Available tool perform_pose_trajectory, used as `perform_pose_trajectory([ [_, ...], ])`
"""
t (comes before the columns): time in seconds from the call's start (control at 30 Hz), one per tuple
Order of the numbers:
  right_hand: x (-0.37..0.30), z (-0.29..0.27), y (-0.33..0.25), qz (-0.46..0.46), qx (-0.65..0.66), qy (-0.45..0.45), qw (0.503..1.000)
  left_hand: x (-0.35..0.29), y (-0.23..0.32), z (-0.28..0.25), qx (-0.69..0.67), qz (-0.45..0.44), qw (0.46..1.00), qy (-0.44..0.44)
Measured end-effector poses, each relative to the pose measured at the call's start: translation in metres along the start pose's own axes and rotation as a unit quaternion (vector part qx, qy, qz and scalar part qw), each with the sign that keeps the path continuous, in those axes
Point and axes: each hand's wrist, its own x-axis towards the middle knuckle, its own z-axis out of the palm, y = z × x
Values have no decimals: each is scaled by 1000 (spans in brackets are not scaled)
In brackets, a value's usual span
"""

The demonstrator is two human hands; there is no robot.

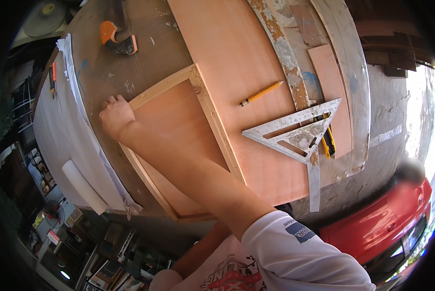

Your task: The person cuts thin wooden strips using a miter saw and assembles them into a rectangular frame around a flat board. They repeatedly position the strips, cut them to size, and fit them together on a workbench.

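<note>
My right hand (117,116) is closed over the left corner of a light wooden frame (219,130), hiding that corner. The frame lies tilted on a reddish-brown plywood sheet (241,53) and partly beyond its left edge. My right forearm crosses over the frame. Low in the picture, part of my left arm (200,250) shows behind the right one; its hand is hidden. Right of the frame, a yellow pencil (262,93) rests on the plywood. Beside it a metal speed square (275,128) overlaps a long, paint-worn metal straightedge (290,72) and a yellow utility knife (329,145).
A handsaw with an orange and black handle (119,40) lies at the far left. White sheeting (67,131) covers the table's left side, with a white roll (84,186) and an orange-black cutter (52,80). A narrow plywood strip (331,97) lies right. A red car (377,218) stands beyond.
</note>
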Motion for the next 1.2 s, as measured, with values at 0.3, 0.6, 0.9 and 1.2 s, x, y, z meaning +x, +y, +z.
perform_pose_trajectory([
  [0.3,-39,-42,26,-95,50,145,984,-8,4,-41,-63,-42,957,279],
  [0.6,-182,-151,120,194,44,238,951,-113,-238,-165,-229,-524,514,639],
  [0.9,-160,-110,117,228,1,261,938,-79,-317,-155,-330,-461,491,662],
  [1.2,-157,-110,126,196,14,234,952,-77,-317,-159,-324,-460,499,659],
])
